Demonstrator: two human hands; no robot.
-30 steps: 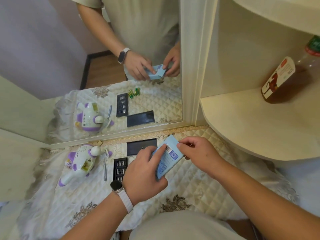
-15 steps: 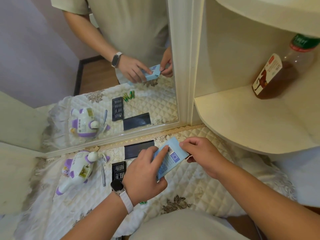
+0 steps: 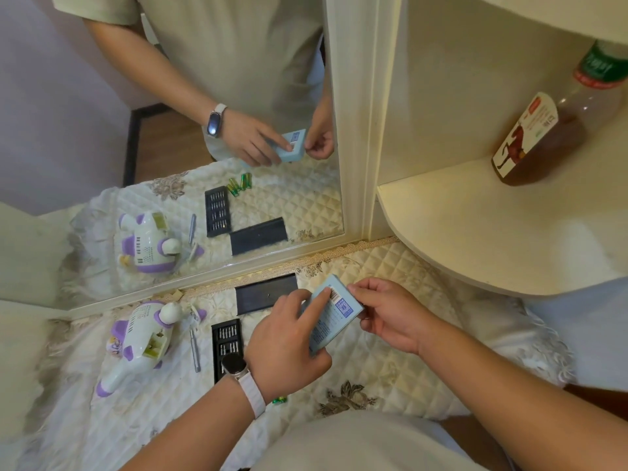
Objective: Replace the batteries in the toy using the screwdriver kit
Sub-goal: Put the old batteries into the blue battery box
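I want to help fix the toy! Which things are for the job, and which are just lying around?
For the job: toy plane, screwdriver, bit tray, black case lid, green batteries, blue box.
Just lying about: drink bottle on the shelf.

Both hands (image 3: 289, 348) (image 3: 390, 314) grip blue box (image 3: 334, 314) — toy (image 3: 139, 341) left.

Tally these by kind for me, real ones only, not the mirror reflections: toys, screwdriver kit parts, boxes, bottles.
Toys: 1, the plane
Screwdriver kit parts: 3, the driver, bit tray and lid
Boxes: 1, the blue box
Bottles: 1, the bottle
Total: 6
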